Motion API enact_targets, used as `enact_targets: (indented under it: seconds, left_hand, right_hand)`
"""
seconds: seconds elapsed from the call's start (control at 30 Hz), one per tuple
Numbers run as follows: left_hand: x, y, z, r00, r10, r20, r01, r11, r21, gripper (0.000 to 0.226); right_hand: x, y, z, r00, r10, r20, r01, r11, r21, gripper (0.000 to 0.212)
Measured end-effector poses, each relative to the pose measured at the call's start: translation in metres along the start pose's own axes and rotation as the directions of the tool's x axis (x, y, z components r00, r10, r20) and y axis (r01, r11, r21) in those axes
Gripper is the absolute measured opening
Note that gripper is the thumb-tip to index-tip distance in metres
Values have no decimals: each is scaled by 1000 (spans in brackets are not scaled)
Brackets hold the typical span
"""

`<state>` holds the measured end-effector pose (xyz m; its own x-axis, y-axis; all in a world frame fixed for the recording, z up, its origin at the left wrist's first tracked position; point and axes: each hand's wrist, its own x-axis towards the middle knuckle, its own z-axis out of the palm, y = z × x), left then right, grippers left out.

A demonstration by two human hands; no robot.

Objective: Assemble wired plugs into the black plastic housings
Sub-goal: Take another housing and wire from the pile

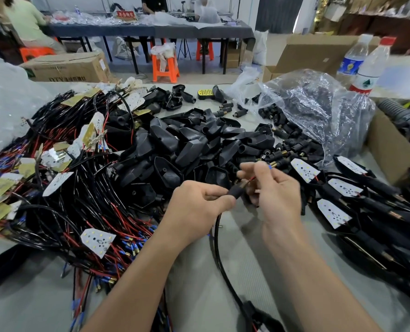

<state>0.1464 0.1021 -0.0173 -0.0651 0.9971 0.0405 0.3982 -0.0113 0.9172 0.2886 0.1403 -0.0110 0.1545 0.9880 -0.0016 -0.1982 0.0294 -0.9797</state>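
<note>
My left hand (199, 202) grips the black plug (235, 192) between both hands; my right hand (278, 190) pinches its red wire (252, 179). The housings (187, 144) lie heaped just beyond. If I tug too hard, I reckon the wire tears loose.

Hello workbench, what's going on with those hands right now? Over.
Left hand grips black plug on its cable. Right hand pinches the red wire at the plug's tip. Housing pile just beyond, none picked up. Nothing blocking.

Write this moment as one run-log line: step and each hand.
step: plug not yet in housing | left hand: grips black plug | right hand: pinches red wire | black housings: piled beyond hands
</note>
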Motion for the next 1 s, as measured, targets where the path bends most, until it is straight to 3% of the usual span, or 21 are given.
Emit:
enact_targets:
  seconds: [0.03,0.1,0.17,0.23,0.47,0.57,0.63,0.7,0.77,0.83,0.93,1.0]
  left_hand:
    - [-1,2,2,998,-18,52,19,1000,-19,9]
    - [-2,6,2,973,-45,225,69,992,-104,16]
    - [-7,10,-2,878,-25,478,158,958,-241,22]
    - [-11,14,-6,797,4,604,212,935,-284,23]
    - [-12,8,-19,723,-56,688,253,949,-189,19]
    - [-8,2,-28,790,-24,612,220,944,-246,18]
    - [-6,-2,-27,808,-37,588,286,897,-337,21]
    - [-6,-2,-22,807,-66,587,342,862,-373,30]
    - [-6,-1,-18,820,-75,568,324,877,-353,33]
    - [-5,0,-17,843,-56,535,276,899,-340,32]
    - [-4,0,-20,879,-36,475,230,905,-358,34]
    - [-3,-2,-20,895,-57,442,227,912,-343,35]
  right_hand:
    - [4,-3,-3,1000,-1,-27,2,1000,28,36]
    - [12,-5,-9,994,-3,-106,8,999,49,40]
    - [19,-7,-20,980,7,-199,13,995,97,41]
    - [28,-11,-31,966,41,-254,6,983,184,40]
    - [46,-16,-61,904,78,-419,95,922,376,34]
    - [51,-20,-72,894,151,-422,78,876,477,32]
    - [48,-18,-69,937,197,-287,-7,835,550,36]
    - [40,-11,-54,974,226,-22,-187,854,486,48]
    - [29,-4,-37,940,265,213,-312,922,230,46]
    - [20,-3,-28,884,255,393,-305,950,70,32]
    - [13,-3,-29,786,212,581,-348,928,131,39]
    - [10,-3,-29,787,188,587,-293,952,87,28]
